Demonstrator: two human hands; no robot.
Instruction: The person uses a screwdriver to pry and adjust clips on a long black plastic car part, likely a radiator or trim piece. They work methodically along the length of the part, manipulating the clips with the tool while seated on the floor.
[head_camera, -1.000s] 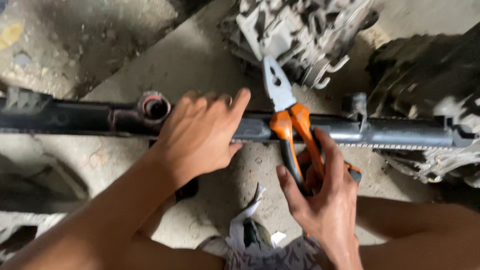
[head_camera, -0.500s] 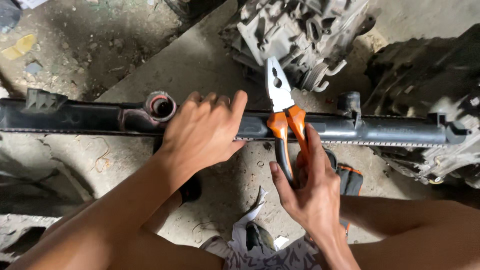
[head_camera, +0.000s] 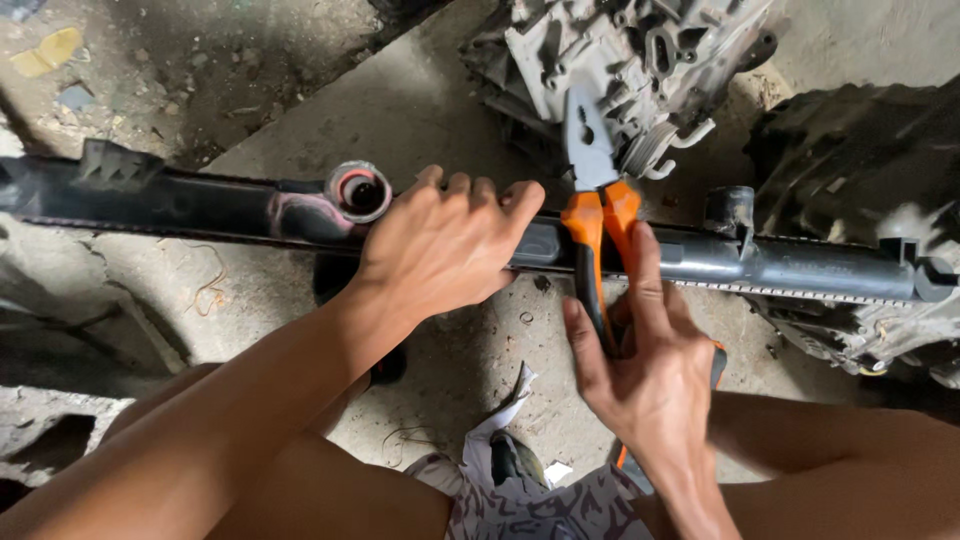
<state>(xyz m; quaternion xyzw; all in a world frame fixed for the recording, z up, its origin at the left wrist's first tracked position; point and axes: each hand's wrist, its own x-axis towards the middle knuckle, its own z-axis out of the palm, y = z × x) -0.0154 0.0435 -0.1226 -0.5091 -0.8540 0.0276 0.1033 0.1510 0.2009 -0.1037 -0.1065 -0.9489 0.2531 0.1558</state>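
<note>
A long black radiator tank (head_camera: 800, 265) lies across the view on its edge, with a round filler neck (head_camera: 360, 192) near its middle. My left hand (head_camera: 445, 245) grips the top of the tank just right of that neck. My right hand (head_camera: 650, 370) holds orange-handled pliers (head_camera: 598, 215) upright, thumb and fingers wrapped on the handles. The grey jaws point away from me, above the tank's top edge.
A grey metal engine part (head_camera: 640, 50) sits on the concrete floor (head_camera: 400, 100) behind the tank. A dark, dirty engine block (head_camera: 860, 160) stands at the right. Broken concrete slabs (head_camera: 60, 320) lie at the left. My knees and patterned shorts (head_camera: 520, 500) fill the bottom.
My right hand has shifted its hold up the pliers' handles, and the pliers stand a little straighter. The left hand stays on the tank.
</note>
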